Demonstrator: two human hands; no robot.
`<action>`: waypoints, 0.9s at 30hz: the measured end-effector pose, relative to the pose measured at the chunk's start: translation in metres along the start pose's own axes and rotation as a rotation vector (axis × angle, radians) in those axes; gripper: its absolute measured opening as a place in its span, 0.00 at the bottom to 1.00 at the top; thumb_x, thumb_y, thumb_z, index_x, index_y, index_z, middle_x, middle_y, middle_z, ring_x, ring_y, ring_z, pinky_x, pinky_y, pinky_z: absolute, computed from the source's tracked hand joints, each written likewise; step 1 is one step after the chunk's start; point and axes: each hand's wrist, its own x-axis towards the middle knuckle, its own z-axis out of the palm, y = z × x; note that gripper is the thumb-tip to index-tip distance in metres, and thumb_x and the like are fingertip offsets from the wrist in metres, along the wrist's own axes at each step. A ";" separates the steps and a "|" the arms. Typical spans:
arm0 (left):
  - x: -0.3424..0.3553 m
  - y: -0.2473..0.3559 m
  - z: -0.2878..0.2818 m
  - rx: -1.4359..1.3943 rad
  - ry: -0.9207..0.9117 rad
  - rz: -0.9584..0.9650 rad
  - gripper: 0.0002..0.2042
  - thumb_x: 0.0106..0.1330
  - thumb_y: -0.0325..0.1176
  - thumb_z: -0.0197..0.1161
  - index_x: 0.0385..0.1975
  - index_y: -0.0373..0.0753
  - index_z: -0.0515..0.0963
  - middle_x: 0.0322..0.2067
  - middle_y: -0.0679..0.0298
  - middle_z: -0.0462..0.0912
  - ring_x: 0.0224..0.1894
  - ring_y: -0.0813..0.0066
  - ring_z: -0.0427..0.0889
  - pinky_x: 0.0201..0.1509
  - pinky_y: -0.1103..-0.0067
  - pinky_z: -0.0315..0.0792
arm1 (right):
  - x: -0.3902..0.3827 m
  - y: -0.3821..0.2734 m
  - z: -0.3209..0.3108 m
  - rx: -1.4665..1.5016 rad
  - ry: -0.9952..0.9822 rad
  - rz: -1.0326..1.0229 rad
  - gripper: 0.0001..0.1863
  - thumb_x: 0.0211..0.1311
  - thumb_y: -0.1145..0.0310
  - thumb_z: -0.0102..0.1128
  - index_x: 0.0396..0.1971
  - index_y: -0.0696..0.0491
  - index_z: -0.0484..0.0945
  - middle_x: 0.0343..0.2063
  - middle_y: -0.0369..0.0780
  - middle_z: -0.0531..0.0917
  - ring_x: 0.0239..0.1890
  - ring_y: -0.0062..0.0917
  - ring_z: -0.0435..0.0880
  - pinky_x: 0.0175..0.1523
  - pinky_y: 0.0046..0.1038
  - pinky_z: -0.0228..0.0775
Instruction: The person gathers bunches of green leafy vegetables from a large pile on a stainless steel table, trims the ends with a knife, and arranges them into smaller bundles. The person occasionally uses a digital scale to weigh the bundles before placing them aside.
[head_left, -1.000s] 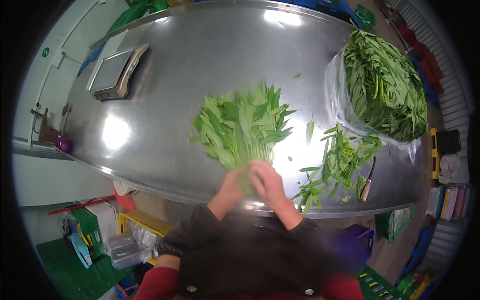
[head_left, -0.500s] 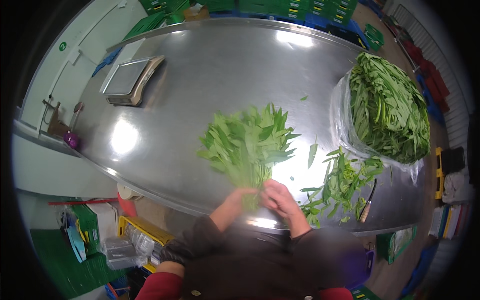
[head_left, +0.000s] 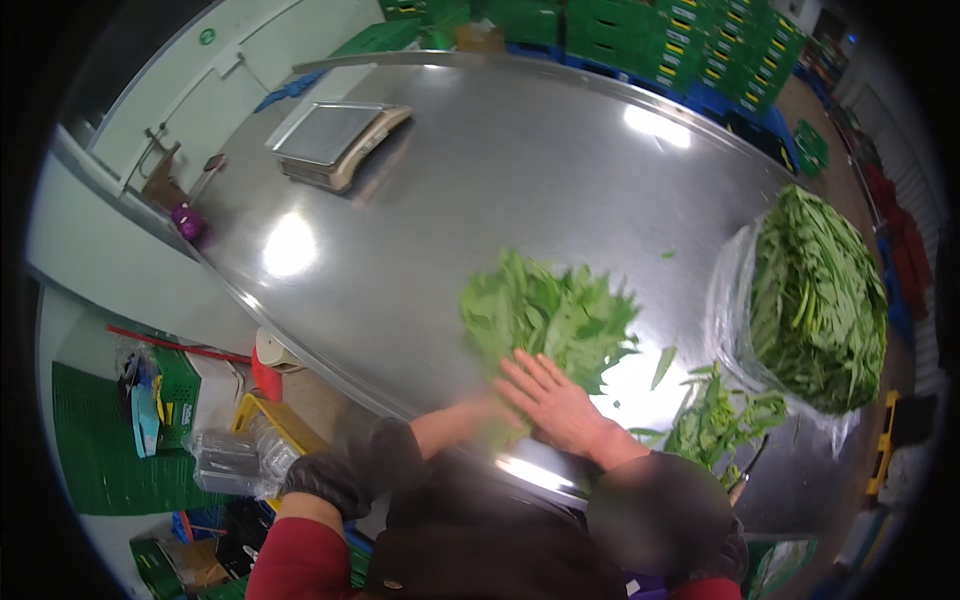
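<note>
A bunch of leafy greens [head_left: 550, 310] lies on the metal table in front of me, its leaves pointing away and its stems toward me. Across the lower leaves and upper stems rests my right hand [head_left: 560, 408], fingers stretched and slightly apart. My left hand [head_left: 468, 422] is at the stem end, smeared by motion, so its grip does not show. Right of the bunch are loose leaves and trimmings [head_left: 705, 425]. Beyond them stands a large heap of the same greens [head_left: 825, 300] in a clear plastic bag [head_left: 732, 300].
A knife [head_left: 740, 488] lies by the trimmings, partly hidden by my right arm. A weighing scale [head_left: 335, 140] stands at the far left of the steel table [head_left: 500, 170]. Green crates [head_left: 620, 40] are stacked behind it. Below the left edge sits a yellow crate [head_left: 285, 430] with plastic packaging.
My right hand has gone from pinching at the stems to lying flat on the bunch. The left hand blurs at the stem end. The whole view has shifted and tilted.
</note>
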 end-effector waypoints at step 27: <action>-0.201 0.211 -0.266 0.513 -0.132 -0.006 0.17 0.61 0.35 0.62 0.46 0.30 0.75 0.41 0.53 0.81 0.40 0.67 0.82 0.43 0.71 0.77 | 0.351 -0.033 0.063 0.116 -0.262 0.075 0.49 0.34 0.69 0.64 0.65 0.55 0.55 0.38 0.47 0.75 0.42 0.41 0.75 0.49 0.37 0.68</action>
